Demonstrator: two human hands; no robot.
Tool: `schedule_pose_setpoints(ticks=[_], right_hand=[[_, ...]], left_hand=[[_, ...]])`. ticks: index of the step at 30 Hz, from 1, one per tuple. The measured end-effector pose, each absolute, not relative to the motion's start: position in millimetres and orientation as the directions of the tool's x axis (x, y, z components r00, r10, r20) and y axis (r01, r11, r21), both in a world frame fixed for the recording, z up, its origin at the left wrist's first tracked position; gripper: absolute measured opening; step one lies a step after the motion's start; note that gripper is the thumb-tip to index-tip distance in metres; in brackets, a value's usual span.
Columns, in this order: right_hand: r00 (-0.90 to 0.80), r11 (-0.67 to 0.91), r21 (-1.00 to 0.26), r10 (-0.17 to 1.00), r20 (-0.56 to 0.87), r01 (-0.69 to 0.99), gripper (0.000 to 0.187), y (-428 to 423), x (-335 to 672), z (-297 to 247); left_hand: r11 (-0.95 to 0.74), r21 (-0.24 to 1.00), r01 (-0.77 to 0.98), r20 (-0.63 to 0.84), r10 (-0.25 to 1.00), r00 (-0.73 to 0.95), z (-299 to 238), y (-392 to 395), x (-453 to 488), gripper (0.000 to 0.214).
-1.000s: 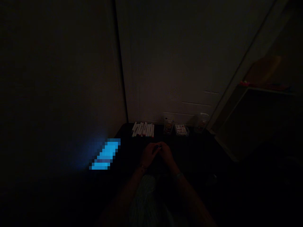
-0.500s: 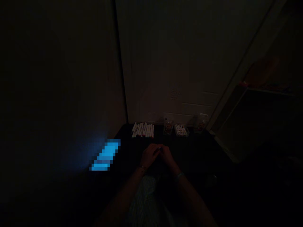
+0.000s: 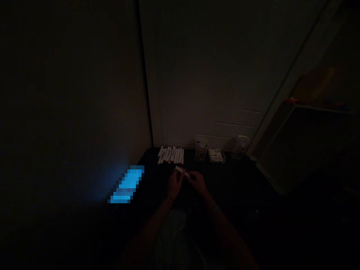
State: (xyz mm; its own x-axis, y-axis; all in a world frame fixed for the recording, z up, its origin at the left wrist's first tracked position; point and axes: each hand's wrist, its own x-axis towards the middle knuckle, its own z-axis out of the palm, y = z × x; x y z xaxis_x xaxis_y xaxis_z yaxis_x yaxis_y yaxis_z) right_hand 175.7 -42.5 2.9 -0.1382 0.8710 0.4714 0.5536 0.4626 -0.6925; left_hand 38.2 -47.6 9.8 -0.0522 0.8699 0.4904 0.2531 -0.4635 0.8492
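In dim light, a white marker (image 3: 179, 170) slants between my two hands over the dark tabletop (image 3: 230, 187). My left hand (image 3: 175, 185) is closed on its body, with the fingers near the middle. My right hand (image 3: 197, 182) pinches the marker's lower right end, so that end is partly hidden by the fingers. Beyond my left hand, several white markers (image 3: 171, 154) lie side by side with coloured ends.
A clear package (image 3: 200, 151) stands against the wall. Beside it lies a clear case of white pens (image 3: 216, 155); another clear package (image 3: 240, 147) stands farther right. A pixelated bright blue screen (image 3: 128, 184) glows at the left. A shelf unit (image 3: 292, 138) stands at the right.
The white marker, hidden within my joined hands before, now shows between them. My left hand has turned and its fingers have shifted; the view is slightly brighter.
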Motion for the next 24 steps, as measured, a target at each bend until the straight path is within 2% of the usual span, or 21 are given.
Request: schedule_pose_setpoints(ticks=[2, 4, 6, 8, 13, 17, 20, 24], right_hand=[[-0.100, 0.436, -0.712, 0.881, 0.462, 0.550, 0.022, -43.2, 175.2, 4.7], [-0.079, 0.421, -0.756, 0.892, 0.444, 0.501, 0.022, -43.6, 175.3, 6.1], [-0.069, 0.414, -0.812, 0.903, 0.424, 0.411, 0.025, -43.8, 175.6, 7.4], [-0.041, 0.402, -0.860, 0.911, 0.410, 0.315, 0.028, -44.2, 176.1, 9.1], [0.072, 0.371, -0.908, 0.918, 0.391, 0.195, 0.031, -49.1, 176.5, 14.5], [0.056, 0.424, -0.872, 0.892, 0.449, 0.246, 0.027, -55.4, 175.0, 18.6], [-0.009, 0.475, -0.815, 0.866, 0.500, 0.332, 0.025, -57.7, 173.5, 19.1], [-0.107, 0.535, -0.737, 0.832, 0.544, 0.412, 0.023, -56.7, 172.2, 15.6]], left_hand=[[-0.381, 0.924, 0.043, 0.381, 0.900, -0.210, 6.1, -40.5, 35.3, 0.042], [-0.349, 0.930, -0.116, 0.305, 0.908, -0.288, 3.2, -34.8, 33.1, 0.056], [-0.363, 0.912, -0.190, 0.295, 0.904, -0.308, 1.2, -31.2, 31.6, 0.063], [-0.385, 0.904, -0.188, 0.320, 0.898, -0.301, -0.5, -29.2, 30.1, 0.061], [-0.378, 0.925, 0.047, 0.374, 0.879, -0.297, -6.2, -26.1, 25.2, 0.037], [-0.424, 0.828, 0.367, 0.541, 0.778, -0.320, -6.4, -25.7, 25.1, 0.029], [-0.460, 0.710, 0.532, 0.632, 0.749, -0.196, -4.3, -27.6, 28.3, 0.033], [-0.524, 0.668, 0.528, 0.593, 0.804, 0.048, -5.8, -28.8, 32.0, 0.040]])
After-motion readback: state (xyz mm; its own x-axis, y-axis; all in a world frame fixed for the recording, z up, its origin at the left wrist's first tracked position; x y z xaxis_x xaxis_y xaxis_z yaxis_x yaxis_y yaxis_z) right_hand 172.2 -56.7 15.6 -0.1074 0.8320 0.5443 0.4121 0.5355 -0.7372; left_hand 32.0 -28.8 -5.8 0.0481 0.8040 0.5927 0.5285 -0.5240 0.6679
